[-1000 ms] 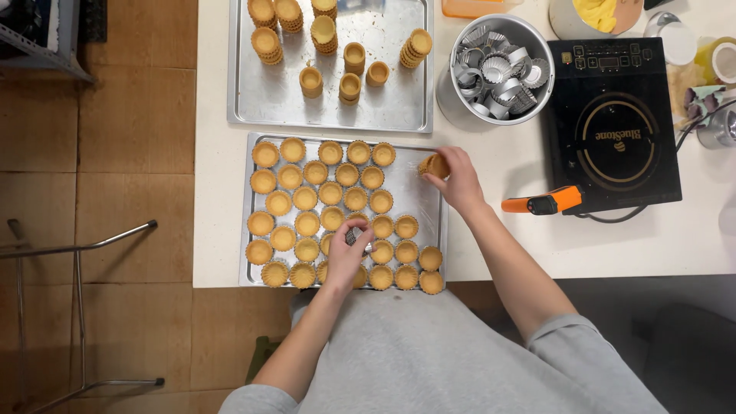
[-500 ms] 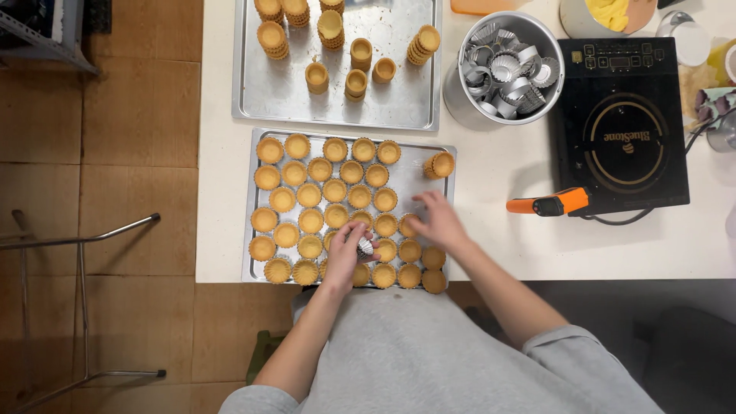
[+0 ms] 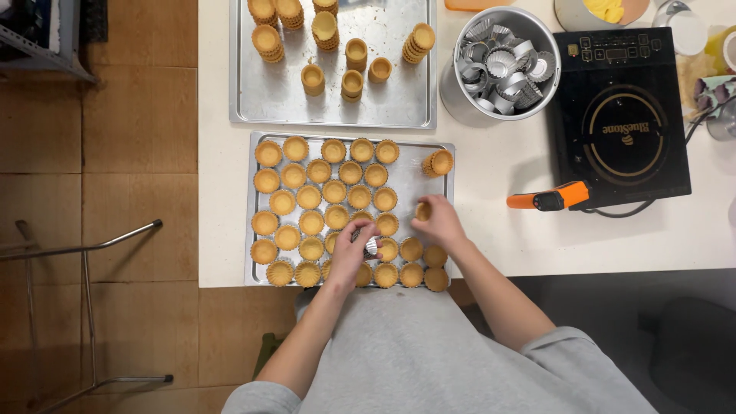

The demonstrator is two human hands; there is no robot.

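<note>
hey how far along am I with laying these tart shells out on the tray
Mostly done: the near tray holds rows of tart shells across its left and middle. In hand: your right hand sets a shell down, and your left hand holds a metal mould. Left: bare tray beside the loose stack, plus stacks of shells on the far tray.
</note>
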